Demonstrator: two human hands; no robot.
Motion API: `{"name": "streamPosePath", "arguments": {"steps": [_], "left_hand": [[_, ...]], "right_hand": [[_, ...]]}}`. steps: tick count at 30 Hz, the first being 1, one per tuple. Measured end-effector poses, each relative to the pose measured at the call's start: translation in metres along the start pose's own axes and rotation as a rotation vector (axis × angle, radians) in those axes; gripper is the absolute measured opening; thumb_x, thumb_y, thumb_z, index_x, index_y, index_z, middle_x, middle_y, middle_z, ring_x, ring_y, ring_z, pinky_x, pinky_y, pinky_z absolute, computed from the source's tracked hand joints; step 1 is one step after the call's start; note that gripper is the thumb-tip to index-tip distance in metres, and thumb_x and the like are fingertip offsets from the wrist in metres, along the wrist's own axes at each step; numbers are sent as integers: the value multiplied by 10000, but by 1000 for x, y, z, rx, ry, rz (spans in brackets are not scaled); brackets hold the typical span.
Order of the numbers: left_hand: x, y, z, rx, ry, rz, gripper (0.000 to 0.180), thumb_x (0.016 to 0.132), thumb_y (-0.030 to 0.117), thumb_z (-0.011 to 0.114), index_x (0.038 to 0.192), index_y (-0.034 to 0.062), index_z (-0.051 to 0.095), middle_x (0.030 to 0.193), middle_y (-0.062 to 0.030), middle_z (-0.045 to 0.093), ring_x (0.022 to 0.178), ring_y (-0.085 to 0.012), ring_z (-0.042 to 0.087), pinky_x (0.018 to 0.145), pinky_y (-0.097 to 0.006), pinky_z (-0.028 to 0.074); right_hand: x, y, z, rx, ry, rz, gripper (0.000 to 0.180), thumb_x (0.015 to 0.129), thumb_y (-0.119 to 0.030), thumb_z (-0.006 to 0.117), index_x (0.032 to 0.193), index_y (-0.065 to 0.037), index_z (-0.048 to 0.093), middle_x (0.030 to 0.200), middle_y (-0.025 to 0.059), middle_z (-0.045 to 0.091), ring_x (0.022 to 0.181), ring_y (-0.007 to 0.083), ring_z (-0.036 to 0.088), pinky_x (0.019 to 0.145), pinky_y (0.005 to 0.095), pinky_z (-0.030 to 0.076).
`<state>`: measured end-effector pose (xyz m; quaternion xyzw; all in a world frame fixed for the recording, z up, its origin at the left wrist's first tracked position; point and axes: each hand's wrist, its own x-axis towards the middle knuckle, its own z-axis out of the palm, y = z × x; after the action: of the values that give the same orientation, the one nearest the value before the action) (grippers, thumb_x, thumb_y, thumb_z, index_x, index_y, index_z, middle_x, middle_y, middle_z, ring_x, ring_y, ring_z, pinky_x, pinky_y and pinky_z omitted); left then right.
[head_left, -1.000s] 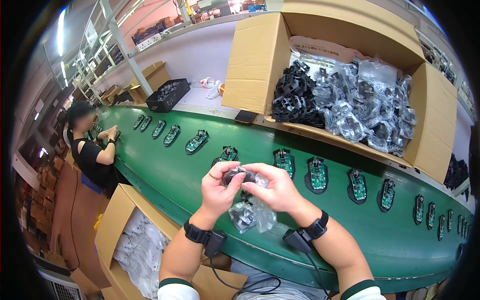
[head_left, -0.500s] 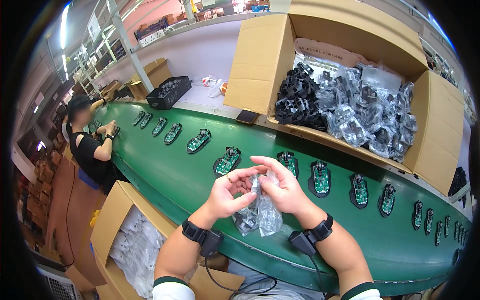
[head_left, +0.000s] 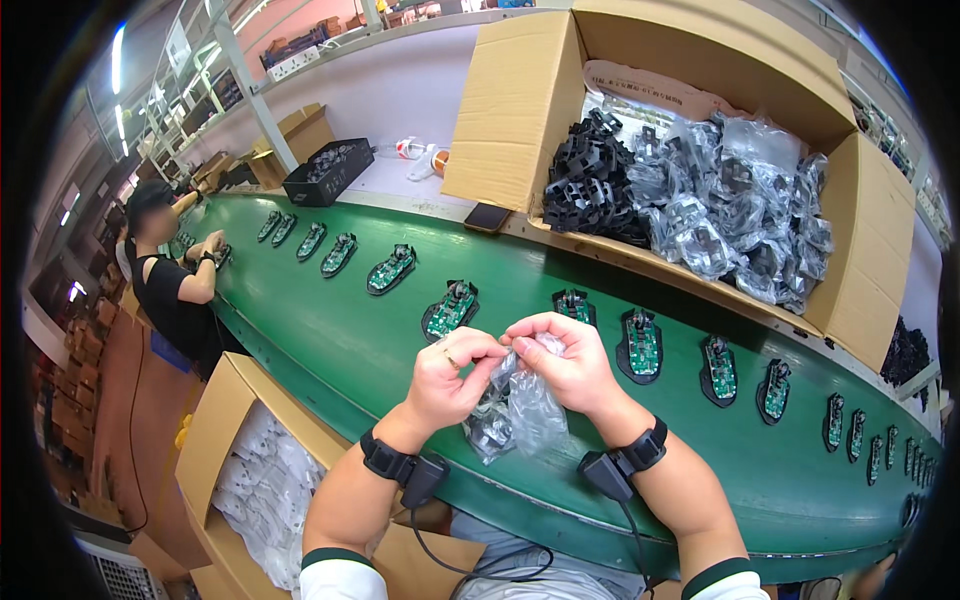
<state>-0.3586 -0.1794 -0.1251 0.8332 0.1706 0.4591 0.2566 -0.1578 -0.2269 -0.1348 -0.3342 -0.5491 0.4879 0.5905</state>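
Between my two hands hangs a clear plastic bag with dark parts showing inside its lower left. My left hand pinches the bag's top edge with thumb and fingertips. On the other side my right hand is closed on the bunched top of the same bag. Both hands are above the green conveyor belt. Just beyond them lie a circuit-board assembly on a black base and another circuit board, partly hidden behind my right hand.
Several more boards run along the belt both ways. A large open carton of bagged and loose black parts stands behind it. A black bin and a phone are at the back. A carton of white bags is near left. A co-worker works far left.
My hands have drawn together at the bag's top, the left fingers now pinching its edge. The bag hangs lower and wider. The view has shifted slightly.
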Motion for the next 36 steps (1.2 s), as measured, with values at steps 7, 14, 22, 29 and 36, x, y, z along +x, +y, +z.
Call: {"name": "streamPosePath", "arguments": {"steps": [7, 14, 22, 29, 36], "left_hand": [[-1, -2, 4, -69, 118, -24, 192, 868, -125, 552, 1013, -1, 568, 1137, -192, 661, 1040, -297, 662, 907, -371, 531], [2, -3, 5, 51, 29, 125, 237, 860, -148, 581, 1029, 20, 580, 1055, -167, 677, 944, -286, 676, 834, -356, 548], [-1, -1, 8, 3, 69, 8, 198, 902, -127, 566, 1037, 17, 555, 1081, -182, 695, 958, -254, 697, 843, -364, 562], [-2, -9, -6, 33, 164, -48, 115, 863, -66, 546, 950, 8, 529, 1019, -165, 704, 910, -193, 680, 831, -324, 545], [8, -20, -27, -288, 19, -811, 48, 818, 27, 580, 774, 29, 562, 614, 7, 552, 518, -61, 498, 472, -223, 395]], "right_hand": [[-2, -6, -5, -142, 103, 2, 217, 966, -96, 669, 1162, -2, 679, 978, 55, 737, 802, 91, 655, 737, 257, 541], [-3, -5, -3, -428, 15, -293, 235, 919, -94, 702, 1145, -33, 718, 943, 98, 746, 882, 210, 713, 818, 319, 553], [-7, -17, -8, -577, 90, -202, 109, 932, -74, 674, 1009, 0, 695, 971, 123, 751, 872, 199, 719, 790, 330, 558], [-9, -32, -21, -514, 209, 0, 86, 948, -72, 645, 1002, -7, 629, 865, 122, 729, 786, 163, 691, 692, 337, 533], [-11, -36, -29, -660, 297, -240, 85, 929, -42, 665, 1008, -19, 644, 840, 96, 711, 716, 170, 665, 661, 307, 521]]}}
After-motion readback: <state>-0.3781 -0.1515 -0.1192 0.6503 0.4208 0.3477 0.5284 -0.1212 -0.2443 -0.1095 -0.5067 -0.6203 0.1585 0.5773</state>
